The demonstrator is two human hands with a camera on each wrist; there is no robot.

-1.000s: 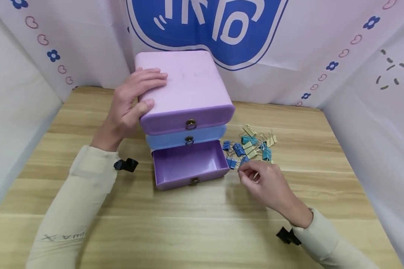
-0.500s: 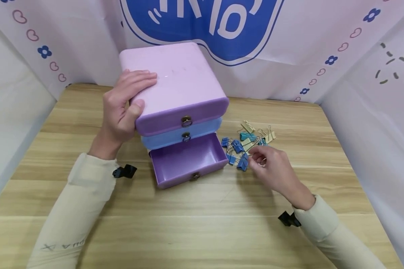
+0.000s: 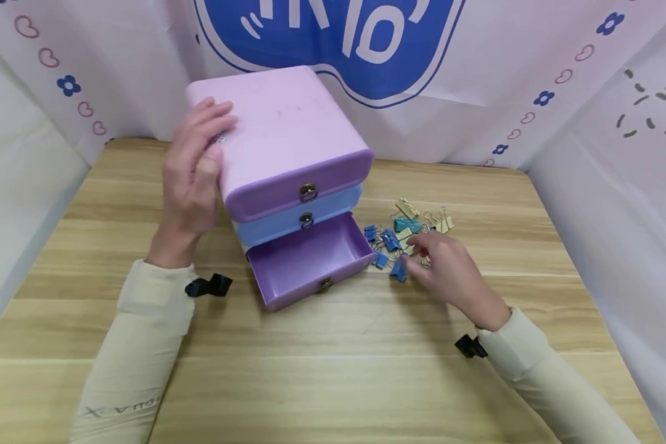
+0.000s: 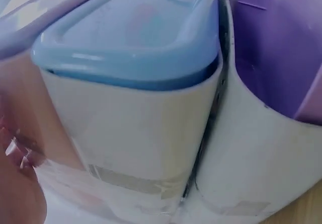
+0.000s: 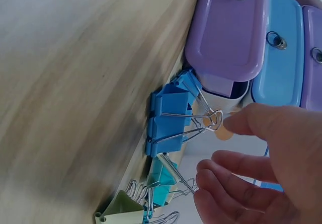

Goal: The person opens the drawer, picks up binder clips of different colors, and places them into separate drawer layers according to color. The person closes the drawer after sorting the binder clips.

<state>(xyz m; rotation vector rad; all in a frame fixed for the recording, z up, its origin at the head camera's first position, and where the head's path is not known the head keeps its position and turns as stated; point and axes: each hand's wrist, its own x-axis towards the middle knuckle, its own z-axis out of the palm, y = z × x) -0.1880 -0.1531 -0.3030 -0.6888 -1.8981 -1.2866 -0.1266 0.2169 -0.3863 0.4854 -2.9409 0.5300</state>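
Note:
My left hand (image 3: pixel 191 172) rests on the left edge of a pink-topped drawer unit (image 3: pixel 277 129), its fingers on the top. The bottom purple drawer (image 3: pixel 311 256) is pulled out, with nothing visible inside. Above it, the blue drawer (image 3: pixel 300 216) and upper purple drawer (image 3: pixel 300 185) are closed. To the right lies a loose pile of binder clips in blue, teal and pale yellow. My right hand (image 3: pixel 449 268) is over the pile's near side, thumb and fingers apart. In the right wrist view, the thumb tip is close to the wire handles of a blue binder clip (image 5: pixel 171 116); contact is unclear.
A wooden table (image 3: pixel 333 370) carries everything. A white printed cloth (image 3: pixel 449 135) rises behind the drawer unit, and white walls stand on both sides. A teal clip (image 5: pixel 162 179) and a pale yellow clip (image 5: pixel 121 206) lie beyond the blue ones.
The drawer unit has turned slightly, its front swinging toward the right. My left hand has shifted back along its edge. My right hand has moved slightly away from me and its fingers have parted.

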